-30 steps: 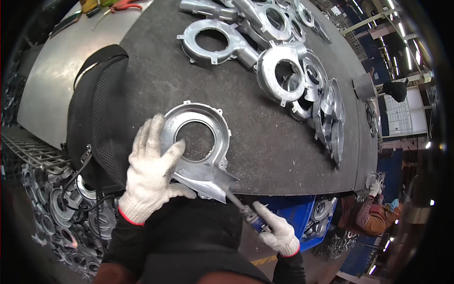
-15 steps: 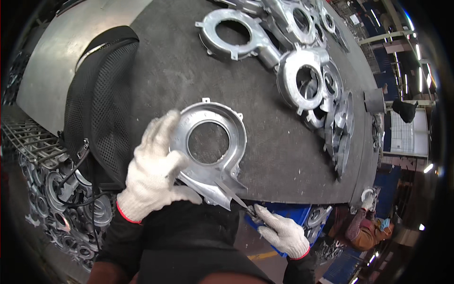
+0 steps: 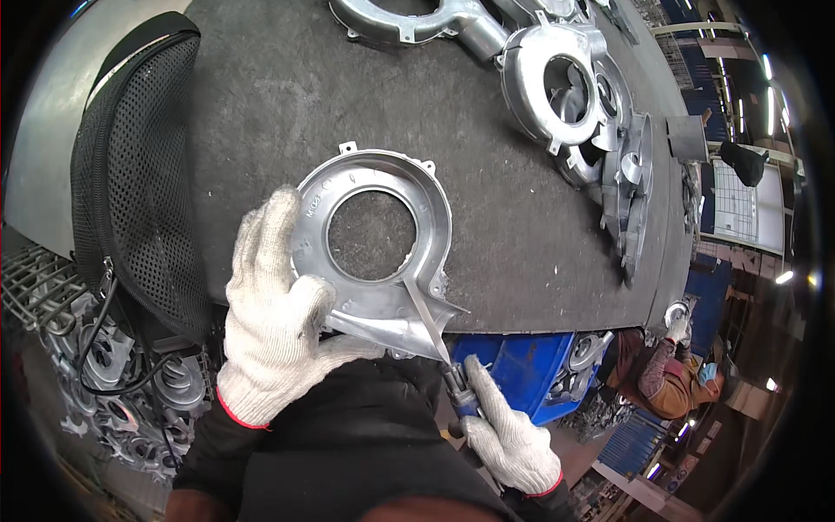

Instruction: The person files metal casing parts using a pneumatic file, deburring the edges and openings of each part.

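Note:
A silver metal blower housing (image 3: 435, 209), with a ring-shaped body and a flared outlet, lies on the dark table mat near its front edge. My left hand (image 3: 277, 322), in a white knit glove, holds the housing along its left rim and outlet, fingers wrapped at the edge. In my gloved right hand (image 3: 513, 439) is a dark-bodied tool with a narrow flat file-like blade (image 3: 428, 320). The blade lies across the outlet, its tip by the lower right of the round opening. The palm hides part of the tool's body.
More silver housings (image 3: 539, 87) are piled at the far right of the mat (image 3: 487, 261). A black mesh bag (image 3: 143, 191) stands left. Below it are a wire rack (image 3: 43, 278) and heaped castings (image 3: 117, 418). A blue bin (image 3: 513, 361) and another person (image 3: 674, 378) are right.
The blade has moved up and left over the outlet, its tip now by the round opening. My left hand stays on the housing's left side. The view has shifted, raising the bench in the picture.

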`<control>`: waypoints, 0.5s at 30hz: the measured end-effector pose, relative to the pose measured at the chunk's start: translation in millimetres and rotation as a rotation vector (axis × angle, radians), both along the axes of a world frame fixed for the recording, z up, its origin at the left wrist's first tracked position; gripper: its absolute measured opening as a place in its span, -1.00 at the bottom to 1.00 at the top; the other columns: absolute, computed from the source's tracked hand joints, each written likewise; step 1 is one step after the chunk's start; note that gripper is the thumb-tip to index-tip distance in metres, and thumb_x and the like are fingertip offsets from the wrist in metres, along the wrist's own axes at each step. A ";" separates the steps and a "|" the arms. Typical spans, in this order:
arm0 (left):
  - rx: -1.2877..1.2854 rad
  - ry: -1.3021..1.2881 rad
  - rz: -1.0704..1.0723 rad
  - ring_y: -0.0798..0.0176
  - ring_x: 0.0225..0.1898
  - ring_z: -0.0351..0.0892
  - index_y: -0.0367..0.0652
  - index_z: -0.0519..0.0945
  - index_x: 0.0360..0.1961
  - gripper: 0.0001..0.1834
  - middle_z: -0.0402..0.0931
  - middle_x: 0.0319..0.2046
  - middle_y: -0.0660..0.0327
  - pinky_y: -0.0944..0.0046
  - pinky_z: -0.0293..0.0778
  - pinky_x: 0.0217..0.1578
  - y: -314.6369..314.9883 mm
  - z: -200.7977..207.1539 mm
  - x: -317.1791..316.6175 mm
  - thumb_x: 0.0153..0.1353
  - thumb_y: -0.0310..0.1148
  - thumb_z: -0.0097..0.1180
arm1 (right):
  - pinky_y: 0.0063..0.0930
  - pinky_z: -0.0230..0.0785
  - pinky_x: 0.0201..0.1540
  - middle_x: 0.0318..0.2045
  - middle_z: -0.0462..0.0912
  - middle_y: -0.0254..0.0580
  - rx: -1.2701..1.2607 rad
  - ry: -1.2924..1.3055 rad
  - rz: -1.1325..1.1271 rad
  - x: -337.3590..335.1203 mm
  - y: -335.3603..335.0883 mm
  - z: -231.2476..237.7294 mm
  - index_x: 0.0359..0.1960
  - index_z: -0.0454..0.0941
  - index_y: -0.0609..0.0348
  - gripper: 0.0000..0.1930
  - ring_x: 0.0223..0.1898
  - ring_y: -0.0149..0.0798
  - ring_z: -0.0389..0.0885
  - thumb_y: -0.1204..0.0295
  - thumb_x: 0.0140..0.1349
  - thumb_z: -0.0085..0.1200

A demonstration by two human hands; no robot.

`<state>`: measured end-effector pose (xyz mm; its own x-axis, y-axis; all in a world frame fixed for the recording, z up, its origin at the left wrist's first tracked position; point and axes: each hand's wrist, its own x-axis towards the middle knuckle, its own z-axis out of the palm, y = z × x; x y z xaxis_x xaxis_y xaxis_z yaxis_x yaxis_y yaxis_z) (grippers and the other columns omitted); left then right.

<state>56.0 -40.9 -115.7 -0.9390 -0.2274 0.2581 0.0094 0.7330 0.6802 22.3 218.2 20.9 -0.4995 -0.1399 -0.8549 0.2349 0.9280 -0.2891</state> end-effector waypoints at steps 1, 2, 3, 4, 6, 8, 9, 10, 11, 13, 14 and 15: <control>0.004 -0.002 -0.004 -0.58 0.27 0.33 -0.23 0.50 -0.54 -0.30 0.26 0.35 -0.38 -0.36 0.39 0.20 -0.2 -0.8 -0.3 -0.55 0.07 0.62 | -0.27 0.51 0.11 0.16 0.67 0.07 0.022 0.007 0.078 1.4 2.4 0.4 0.59 0.06 -0.04 -0.26 0.07 0.10 0.73 0.40 0.39 0.04; 0.019 0.016 -0.009 -0.59 0.26 0.33 -0.23 0.51 -0.54 -0.30 0.26 0.35 -0.38 -0.36 0.39 0.20 -0.8 -1.1 -0.8 -0.55 0.06 0.62 | -0.27 0.50 0.13 0.18 0.66 0.06 0.043 0.015 0.158 3.5 3.9 0.4 0.59 0.06 -0.01 -0.26 0.08 0.08 0.72 0.41 0.39 0.04; 0.033 0.031 -0.015 -0.59 0.26 0.33 -0.22 0.51 -0.54 -0.31 0.26 0.35 -0.38 -0.36 0.39 0.19 -0.6 -2.5 -0.4 -0.55 0.05 0.63 | -0.29 0.45 0.20 0.23 0.61 0.09 -0.007 0.117 0.235 8.1 5.8 -1.8 0.58 0.07 0.02 -0.26 0.15 0.10 0.68 0.42 0.38 0.06; 0.036 0.027 -0.017 -0.59 0.26 0.33 -0.22 0.51 -0.54 -0.31 0.26 0.35 -0.38 -0.36 0.39 0.19 -1.2 -2.5 0.1 -0.55 0.05 0.63 | -0.29 0.45 0.20 0.23 0.61 0.09 -0.006 0.112 0.234 7.2 0.3 -1.7 0.58 0.07 0.02 -0.26 0.15 0.10 0.68 0.42 0.38 0.06; 0.019 0.009 -0.007 -0.57 0.26 0.35 -0.22 0.51 -0.55 -0.33 0.26 0.35 -0.38 -0.35 0.40 0.19 -3.0 -0.6 0.8 -0.58 0.00 0.63 | -0.28 0.41 0.25 0.28 0.56 0.12 0.040 0.046 0.054 0.9 -16.2 1.5 0.57 0.09 0.06 -0.26 0.22 0.12 0.62 0.42 0.37 0.07; 0.051 0.031 -0.020 -0.56 0.26 0.36 -0.21 0.53 -0.51 -0.32 0.26 0.35 -0.38 -0.36 0.41 0.19 -3.6 -0.3 1.3 -0.60 -0.01 0.64 | -0.26 0.46 0.20 0.26 0.57 0.13 -0.065 0.174 0.166 8.2 4.5 -6.2 0.57 0.10 0.04 -0.26 0.17 0.14 0.65 0.40 0.37 0.08; 0.079 0.051 -0.045 -0.55 0.26 0.37 -0.21 0.54 -0.46 -0.30 0.26 0.35 -0.38 -0.36 0.41 0.19 -5.4 -1.3 0.9 -0.61 -0.03 0.64 | -0.25 0.48 0.16 0.25 0.58 0.14 -0.070 0.197 0.246 9.1 9.3 -7.2 0.57 0.11 0.01 -0.25 0.14 0.13 0.67 0.39 0.36 0.10; 0.074 0.050 -0.041 -0.55 0.26 0.37 -0.21 0.54 -0.46 -0.30 0.26 0.35 -0.38 -0.36 0.41 0.19 -7.6 -1.1 -0.2 -0.61 -0.03 0.64 | -0.23 0.51 0.12 0.23 0.58 0.16 -0.077 0.221 0.326 8.0 11.9 -7.7 0.56 0.12 -0.02 -0.25 0.10 0.12 0.70 0.37 0.34 0.11; 0.073 0.052 -0.073 -0.54 0.26 0.37 -0.19 0.57 -0.36 -0.26 0.27 0.35 -0.36 -0.35 0.42 0.19 -10.3 -0.1 -2.2 -0.63 -0.06 0.64 | -0.23 0.51 0.12 0.23 0.58 0.16 -0.083 0.220 0.330 3.3 10.6 -5.6 0.56 0.12 -0.02 -0.25 0.10 0.12 0.70 0.37 0.34 0.11; 0.099 0.026 -0.132 -0.51 0.26 0.40 -0.11 0.60 0.01 -0.07 0.31 0.34 -0.31 -0.26 0.44 0.24 -18.1 2.0 -3.1 -0.58 -0.16 0.65 | -0.26 0.58 0.02 0.15 0.63 0.17 0.056 0.140 0.312 -9.8 -2.3 5.1 0.54 0.20 -0.07 -0.25 -0.02 0.06 0.76 0.35 0.29 0.15; 0.100 0.019 -0.124 -0.51 0.26 0.40 -0.11 0.60 0.01 -0.07 0.31 0.34 -0.31 -0.26 0.44 0.24 -20.3 0.9 -4.3 -0.58 -0.16 0.65 | -0.28 0.61 -0.04 0.08 0.68 0.16 0.225 0.039 0.240 -18.2 -17.7 12.3 0.49 0.29 -0.08 -0.27 -0.10 0.00 0.79 0.35 0.24 0.17; 0.110 0.035 -0.158 -0.48 0.25 0.42 -0.09 0.57 0.10 -0.03 0.32 0.33 -0.30 -0.23 0.43 0.25 -19.1 -1.1 -11.4 -0.54 -0.19 0.64 | -0.29 0.62 -0.07 0.03 0.70 0.12 0.176 0.092 0.347 -20.5 -3.9 9.3 0.48 0.31 -0.07 -0.29 -0.14 -0.02 0.80 0.34 0.24 0.18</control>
